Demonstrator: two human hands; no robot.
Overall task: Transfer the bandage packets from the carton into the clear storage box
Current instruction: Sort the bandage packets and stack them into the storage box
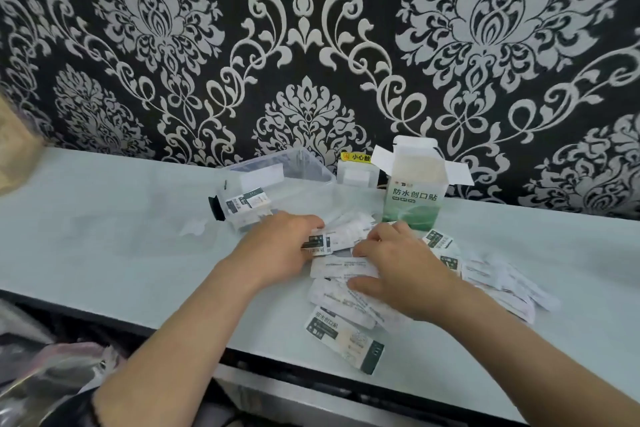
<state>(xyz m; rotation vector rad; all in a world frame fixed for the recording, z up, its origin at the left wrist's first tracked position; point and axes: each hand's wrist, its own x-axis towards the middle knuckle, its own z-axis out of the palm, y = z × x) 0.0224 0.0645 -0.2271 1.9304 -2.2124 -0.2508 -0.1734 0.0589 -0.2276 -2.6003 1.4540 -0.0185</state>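
Bandage packets (337, 265) loose beside open carton (414, 198)

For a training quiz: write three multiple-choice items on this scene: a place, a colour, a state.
1. Where does the carton stand?
A. on the counter, right of the clear storage box
B. inside that box
C. on a shelf

2. What colour is the carton's lower front?
A. red
B. green
C. blue

3. How are the carton's top flaps?
A. taped shut
B. torn off
C. open

Key: 1 A, it stands upright on the counter beside the box; 2 B, green below the printed characters; 3 C, white flaps spread outward.
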